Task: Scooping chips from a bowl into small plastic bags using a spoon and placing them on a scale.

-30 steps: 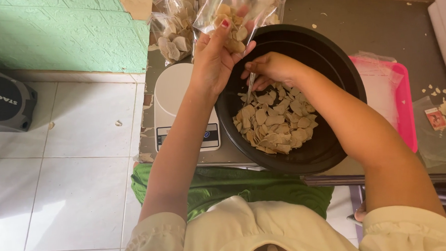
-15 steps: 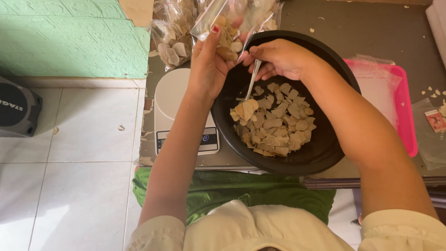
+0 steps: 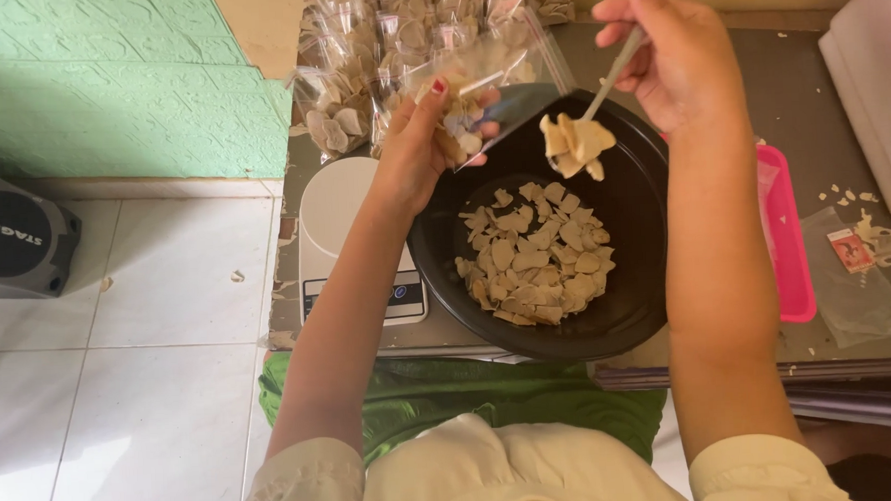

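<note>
Head view: the black bowl (image 3: 628, 303) sits beside the scale (image 3: 350, 235), holding chips (image 3: 531, 267). Left hand (image 3: 416, 152) pinches 1 clear bag (image 3: 483, 79) open, tilted to receive; right hand (image 3: 672, 55) clamps a loaded spoon (image 3: 585, 129) at its mouth.

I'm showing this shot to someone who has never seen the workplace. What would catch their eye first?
Most likely the big black bowl of pale chips at centre. Above it the right hand lifts a spoon heaped with chips toward a clear plastic bag that the left hand holds open. A white kitchen scale sits left of the bowl, with filled bags stacked behind.
</note>
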